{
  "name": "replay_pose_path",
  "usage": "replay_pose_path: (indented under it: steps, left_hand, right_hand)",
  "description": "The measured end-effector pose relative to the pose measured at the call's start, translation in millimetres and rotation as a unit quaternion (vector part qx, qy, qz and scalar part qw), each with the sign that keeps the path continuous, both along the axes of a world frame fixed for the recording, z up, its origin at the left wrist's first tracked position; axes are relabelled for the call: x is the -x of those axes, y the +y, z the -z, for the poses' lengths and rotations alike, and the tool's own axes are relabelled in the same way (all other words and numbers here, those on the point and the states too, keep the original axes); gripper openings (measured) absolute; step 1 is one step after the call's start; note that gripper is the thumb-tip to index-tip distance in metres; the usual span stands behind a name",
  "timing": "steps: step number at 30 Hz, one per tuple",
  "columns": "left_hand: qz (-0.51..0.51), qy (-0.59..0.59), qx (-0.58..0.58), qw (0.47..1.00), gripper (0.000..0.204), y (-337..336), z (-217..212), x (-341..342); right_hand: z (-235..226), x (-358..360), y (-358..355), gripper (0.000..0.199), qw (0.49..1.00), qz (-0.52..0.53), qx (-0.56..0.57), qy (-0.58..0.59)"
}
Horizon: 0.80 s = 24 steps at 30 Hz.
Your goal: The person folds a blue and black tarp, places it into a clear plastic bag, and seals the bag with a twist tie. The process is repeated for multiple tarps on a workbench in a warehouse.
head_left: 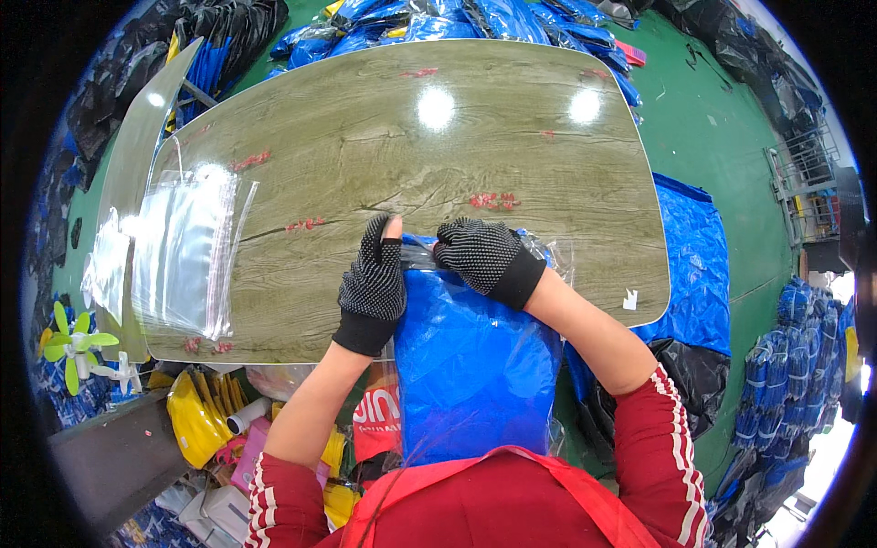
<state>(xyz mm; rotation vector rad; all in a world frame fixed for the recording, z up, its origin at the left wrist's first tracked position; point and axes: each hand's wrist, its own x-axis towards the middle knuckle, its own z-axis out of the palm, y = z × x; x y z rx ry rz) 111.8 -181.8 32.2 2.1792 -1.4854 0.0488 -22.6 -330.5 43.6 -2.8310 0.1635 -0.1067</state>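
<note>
A blue folded plastic item in a clear plastic bag [477,365] hangs over the table's near edge towards my body. My left hand [373,288], in a black dotted glove with a bare thumb tip, closes on the bag's upper left corner; its fingers partly hide the grip. My right hand [489,260], gloved alike, is curled and pinches the bag's upper edge near the middle. Clear film crumples beside the right wrist. Both hands rest low over the wood-patterned table [365,155].
A stack of clear bags [187,256] lies at the table's left end. A green-bladed fan [78,342] stands beyond it. Blue packages [402,23] are heaped behind the table, and a blue sheet [699,265] lies off its right end. Yellow items [196,420] sit below left.
</note>
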Motion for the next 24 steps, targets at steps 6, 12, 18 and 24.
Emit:
replay_pose_path:
  steps: [6,12,18,24]
  left_hand:
    - [0.109,-0.115,-0.077,0.984,0.020,7.7,13.7,-28.8]
    - [0.175,-0.136,-0.128,0.967,0.020,20.8,-18.7,-34.1]
    - [0.171,-0.027,-0.064,0.983,0.032,-21.2,-44.7,-21.6]
    - [0.150,0.169,-0.110,0.968,0.040,-14.7,22.7,-3.2]
  right_hand:
    - [5.1,-0.8,1.0,0.015,1.000,0.009,0.009,-0.016]
    - [-11.3,5.1,2.1,0.027,0.997,0.024,-0.058,0.037]
    - [-19.2,7.1,19.2,0.039,0.992,0.105,-0.056,-0.050]
    - [-13.3,71.9,29.7,0.080,0.930,0.356,-0.005,-0.090]
